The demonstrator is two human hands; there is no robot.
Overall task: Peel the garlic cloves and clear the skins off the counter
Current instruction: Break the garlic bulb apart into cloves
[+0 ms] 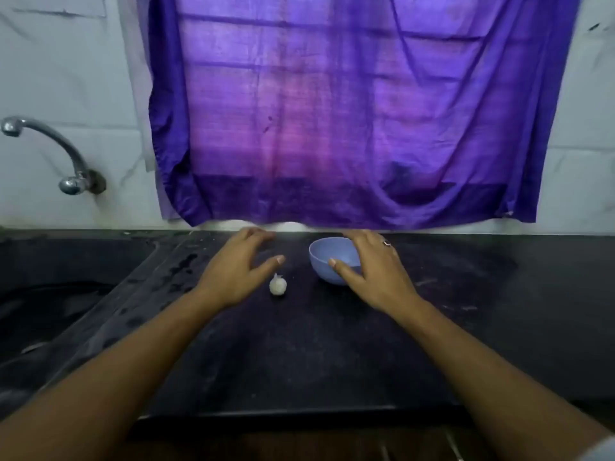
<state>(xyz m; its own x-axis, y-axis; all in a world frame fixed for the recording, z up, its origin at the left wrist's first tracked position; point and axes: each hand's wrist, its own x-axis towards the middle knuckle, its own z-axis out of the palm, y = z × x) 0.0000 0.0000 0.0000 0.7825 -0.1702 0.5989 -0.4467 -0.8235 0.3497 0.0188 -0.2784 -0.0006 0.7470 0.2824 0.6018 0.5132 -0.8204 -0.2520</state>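
Observation:
A whole white garlic bulb (278, 285) lies on the black counter (299, 344), unpeeled. Just left of it and slightly beyond, my left hand (238, 267) hovers palm down with fingers spread, holding nothing; its thumb tip ends above the bulb. A small pale-blue bowl (327, 257) stands to the right of the bulb. My right hand (372, 271) is spread over the bowl's right side, thumb lying across its near rim, fingers straight and covering part of it. The bowl's inside looks empty where it shows.
A dark sink (50, 311) is sunk into the counter at the left, with a chrome tap (50, 151) on the tiled wall above it. A purple curtain (349, 111) hangs behind the counter. The counter's front edge (299, 414) runs across the bottom.

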